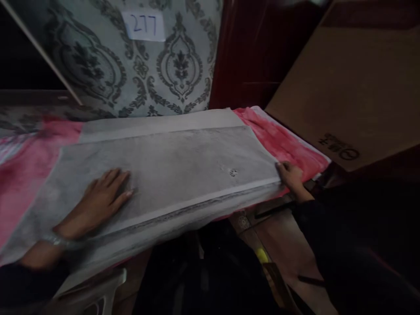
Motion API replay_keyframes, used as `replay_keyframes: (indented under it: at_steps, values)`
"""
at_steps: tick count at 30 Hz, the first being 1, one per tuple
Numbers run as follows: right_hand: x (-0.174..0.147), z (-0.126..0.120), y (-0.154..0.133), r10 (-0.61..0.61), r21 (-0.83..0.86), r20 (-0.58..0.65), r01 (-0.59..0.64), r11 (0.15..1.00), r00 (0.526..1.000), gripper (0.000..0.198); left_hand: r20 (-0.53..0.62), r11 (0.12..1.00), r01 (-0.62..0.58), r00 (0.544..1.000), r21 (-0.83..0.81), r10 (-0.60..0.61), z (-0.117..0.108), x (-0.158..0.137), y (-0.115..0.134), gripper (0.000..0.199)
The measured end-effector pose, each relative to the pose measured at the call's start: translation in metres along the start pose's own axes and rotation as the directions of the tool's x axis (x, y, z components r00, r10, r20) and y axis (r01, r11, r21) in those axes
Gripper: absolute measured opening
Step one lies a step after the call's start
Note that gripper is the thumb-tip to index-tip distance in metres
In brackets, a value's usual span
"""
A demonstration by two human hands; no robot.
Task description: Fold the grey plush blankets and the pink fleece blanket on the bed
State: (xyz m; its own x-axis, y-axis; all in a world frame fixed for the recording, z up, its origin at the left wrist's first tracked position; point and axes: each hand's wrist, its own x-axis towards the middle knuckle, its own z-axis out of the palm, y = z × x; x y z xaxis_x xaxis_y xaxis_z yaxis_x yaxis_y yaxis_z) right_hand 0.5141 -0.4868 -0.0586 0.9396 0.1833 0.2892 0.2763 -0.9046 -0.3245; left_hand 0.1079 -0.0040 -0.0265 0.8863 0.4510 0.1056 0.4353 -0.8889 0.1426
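Note:
A grey piece of cloth (183,162) with a small dark mark lies spread lengthwise over pink-red fabric; whether it is a garment is unclear. Along its near side run a pale band and a dark, seam-like line. My left hand (105,197) rests palm down on the left part of the cloth, fingers stretched out. At the right end, my right hand (290,175) pinches the cloth's near corner between thumb and fingers. A paler strip of cloth (157,127) shows behind the grey layer's far edge.
Pink-red fabric (285,140) shows at both ends of the cloth. A large cardboard box (354,87) stands at the right. Behind are a patterned wall (141,65) with a paper label (144,25) reading 277 and a dark red panel (249,57). A metallic frame (108,284) sits below left.

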Motion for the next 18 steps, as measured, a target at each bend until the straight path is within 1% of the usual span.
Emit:
replay_keyframes:
  at_steps: [2, 4, 6, 8, 10, 13, 16, 18]
  values:
    - [0.002, 0.000, 0.006, 0.048, 0.075, 0.032, -0.050, 0.996, 0.998, 0.039, -0.021, 1.000, -0.001, 1.000, -0.003, 0.001, 0.014, -0.021, 0.011, 0.072]
    - [0.003, 0.000, 0.010, 0.081, 0.169, 0.064, -0.090, 0.981, 0.995, 0.038, -0.057, 1.000, 0.013, 0.998, -0.021, -0.014, 0.021, -0.034, 0.023, 0.071]
    - [0.003, 0.000, 0.012, 0.083, 0.228, 0.065, -0.096, 0.969, 0.994, 0.038, -0.097, 0.998, 0.013, 0.995, -0.058, -0.019, 0.023, -0.039, 0.038, 0.068]
    - [0.001, 0.001, 0.013, 0.070, 0.251, 0.038, -0.077, 0.965, 0.997, 0.039, -0.107, 0.992, -0.048, 0.994, -0.116, 0.035, 0.021, -0.038, 0.058, 0.062]
    - [-0.004, 0.001, 0.012, 0.023, 0.233, -0.008, -0.021, 0.972, 1.000, 0.040, -0.105, 0.972, -0.152, 0.985, -0.177, 0.135, 0.020, -0.032, 0.084, 0.055]
    - [-0.014, 0.000, 0.010, -0.088, 0.125, -0.086, 0.098, 0.987, 0.992, 0.040, -0.113, 0.930, -0.299, 0.953, -0.213, 0.281, 0.021, -0.018, 0.133, 0.046]
    - [-0.022, -0.001, 0.009, -0.141, 0.035, -0.123, 0.146, 0.989, 0.982, 0.043, -0.125, 0.894, -0.413, 0.910, -0.176, 0.396, 0.025, -0.003, 0.181, 0.040]
    - [-0.024, -0.002, 0.010, -0.151, -0.003, -0.134, 0.152, 0.988, 0.979, 0.042, -0.122, 0.881, -0.455, 0.889, -0.127, 0.442, 0.026, 0.005, 0.205, 0.034]
